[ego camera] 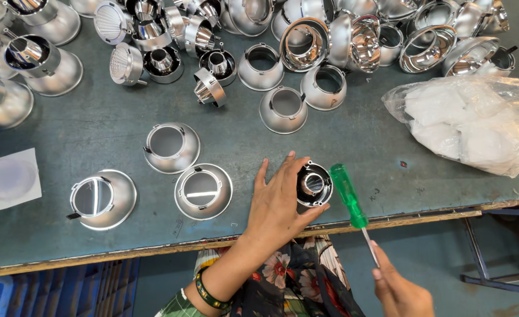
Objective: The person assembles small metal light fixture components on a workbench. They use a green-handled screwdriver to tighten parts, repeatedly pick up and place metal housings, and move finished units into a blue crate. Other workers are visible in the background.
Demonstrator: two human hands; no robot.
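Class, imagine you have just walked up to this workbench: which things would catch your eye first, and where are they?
First, the heap of shiny metal reflector cups crowding the far edge of the grey-green table. Next, near the front edge, the left hand grips a small dark-rimmed reflector, while the right hand holds a green-handled screwdriver by its shaft. At the right lies a clear plastic bag of white pieces.

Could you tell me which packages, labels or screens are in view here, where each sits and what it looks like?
Clear plastic bag: right side of the table, crumpled, holding white pieces.
White square sheet: left edge, under a round translucent disc.
No labels or screens visible.
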